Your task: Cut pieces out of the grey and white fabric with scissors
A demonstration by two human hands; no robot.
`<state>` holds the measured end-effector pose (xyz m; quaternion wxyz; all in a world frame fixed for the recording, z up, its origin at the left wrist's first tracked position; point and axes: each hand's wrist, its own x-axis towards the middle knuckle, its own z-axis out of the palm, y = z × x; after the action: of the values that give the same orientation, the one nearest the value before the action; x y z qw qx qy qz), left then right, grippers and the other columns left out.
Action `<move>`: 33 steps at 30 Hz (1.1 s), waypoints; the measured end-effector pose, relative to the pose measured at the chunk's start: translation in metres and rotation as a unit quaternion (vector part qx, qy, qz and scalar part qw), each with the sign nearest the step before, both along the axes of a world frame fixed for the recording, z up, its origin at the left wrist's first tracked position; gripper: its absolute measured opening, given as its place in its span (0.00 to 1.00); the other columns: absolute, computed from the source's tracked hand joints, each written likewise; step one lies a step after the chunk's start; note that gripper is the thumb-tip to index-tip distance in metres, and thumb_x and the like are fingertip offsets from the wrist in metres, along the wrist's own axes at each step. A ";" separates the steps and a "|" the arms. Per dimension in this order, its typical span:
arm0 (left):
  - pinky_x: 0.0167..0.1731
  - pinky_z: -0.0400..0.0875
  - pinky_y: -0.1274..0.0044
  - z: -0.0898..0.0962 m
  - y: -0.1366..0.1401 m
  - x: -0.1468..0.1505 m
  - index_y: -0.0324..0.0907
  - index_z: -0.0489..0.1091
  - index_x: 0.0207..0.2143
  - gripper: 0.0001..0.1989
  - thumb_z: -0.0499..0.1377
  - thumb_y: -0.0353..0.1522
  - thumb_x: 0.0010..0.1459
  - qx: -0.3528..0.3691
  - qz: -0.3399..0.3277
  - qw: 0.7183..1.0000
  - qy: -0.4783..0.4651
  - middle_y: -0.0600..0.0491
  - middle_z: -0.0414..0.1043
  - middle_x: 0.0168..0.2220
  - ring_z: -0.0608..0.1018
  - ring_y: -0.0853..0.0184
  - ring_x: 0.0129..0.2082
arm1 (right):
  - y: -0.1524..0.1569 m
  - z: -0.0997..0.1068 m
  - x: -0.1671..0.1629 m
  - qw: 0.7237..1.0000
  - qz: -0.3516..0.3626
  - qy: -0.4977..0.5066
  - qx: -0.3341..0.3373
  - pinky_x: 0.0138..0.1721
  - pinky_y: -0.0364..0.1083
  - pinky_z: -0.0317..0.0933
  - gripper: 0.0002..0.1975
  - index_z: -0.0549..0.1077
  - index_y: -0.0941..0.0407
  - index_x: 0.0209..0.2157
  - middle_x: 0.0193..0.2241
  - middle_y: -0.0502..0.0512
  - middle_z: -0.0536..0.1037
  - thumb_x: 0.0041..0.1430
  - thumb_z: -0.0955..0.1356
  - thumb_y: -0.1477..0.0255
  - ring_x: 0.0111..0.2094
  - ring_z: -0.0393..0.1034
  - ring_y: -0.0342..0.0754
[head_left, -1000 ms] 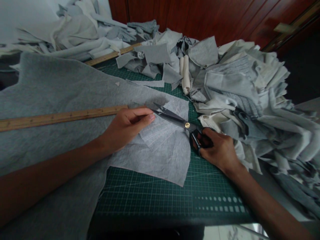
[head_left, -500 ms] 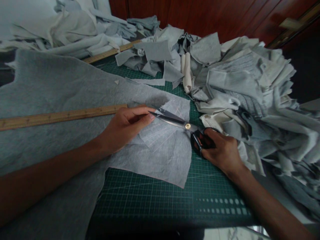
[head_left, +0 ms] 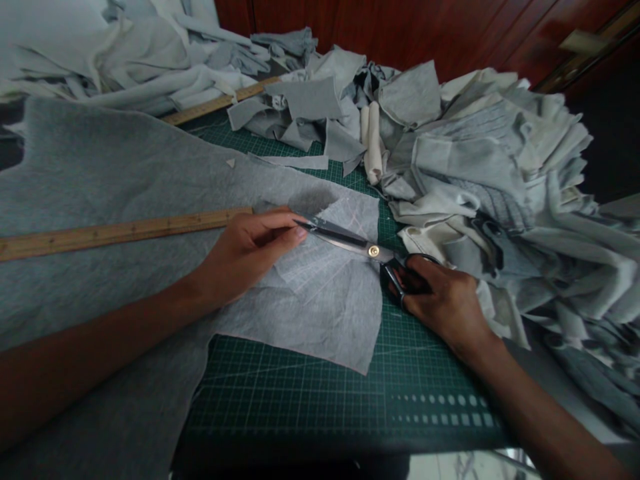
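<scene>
My right hand (head_left: 443,297) is closed around the black handles of a pair of fabric scissors (head_left: 345,238). Their blades point left, nearly closed, over a folded part of the grey fabric (head_left: 305,273). My left hand (head_left: 257,247) pinches the fabric's fold between thumb and fingers, right at the blade tips. Pale chalk-like lines run across the folded part. Beneath it spreads a large grey cloth piece (head_left: 120,167), lying flat. A wooden ruler (head_left: 125,232) rests on that cloth, its right end beside my left hand.
Under everything lies a green cutting mat (head_left: 300,400) with a white grid. Grey fabric scraps (head_left: 310,107) sit behind the cloth, and a large heap of garments (head_left: 480,160) fills the right side. A second wooden ruler (head_left: 215,105) lies at the back near more piled fabric (head_left: 145,57).
The scissor blades have drawn slightly closer together. Otherwise the whole view has shifted a few pixels left, and both hands keep their places.
</scene>
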<state>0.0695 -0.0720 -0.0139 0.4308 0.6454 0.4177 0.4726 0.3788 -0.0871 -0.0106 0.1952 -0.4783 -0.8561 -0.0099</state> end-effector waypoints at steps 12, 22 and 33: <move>0.25 0.56 0.81 -0.002 0.000 -0.003 0.38 0.76 0.29 0.11 0.59 0.29 0.66 0.035 0.009 0.999 0.041 0.59 0.63 0.26 0.64 0.75 0.24 | -0.001 0.003 -0.001 1.000 0.006 0.001 0.005 0.21 0.40 0.50 0.03 0.66 0.55 0.27 0.18 0.45 0.67 0.51 0.65 0.76 0.17 0.62 0.39; 0.27 0.64 0.80 -0.003 0.000 0.000 0.45 0.80 0.35 0.07 0.61 0.32 0.65 0.016 0.019 1.000 0.019 0.57 0.72 0.31 0.71 0.72 0.29 | 0.002 -0.002 0.000 0.999 -0.011 0.012 0.038 0.20 0.40 0.51 0.06 0.66 0.55 0.26 0.18 0.45 0.69 0.55 0.67 0.73 0.16 0.62 0.39; 0.25 0.61 0.81 -0.005 -0.001 0.001 0.43 0.80 0.35 0.07 0.62 0.33 0.63 -0.006 0.041 0.999 0.009 0.58 0.70 0.29 0.69 0.73 0.26 | 0.002 -0.009 0.009 1.000 -0.003 -0.001 -0.003 0.22 0.41 0.54 0.06 0.67 0.54 0.29 0.20 0.45 0.70 0.49 0.70 0.74 0.19 0.64 0.41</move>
<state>0.0701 -0.0734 -0.0187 0.4110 0.6295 0.4502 0.4818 0.3879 -0.0847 -0.0197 0.1931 -0.4815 -0.8549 -0.0081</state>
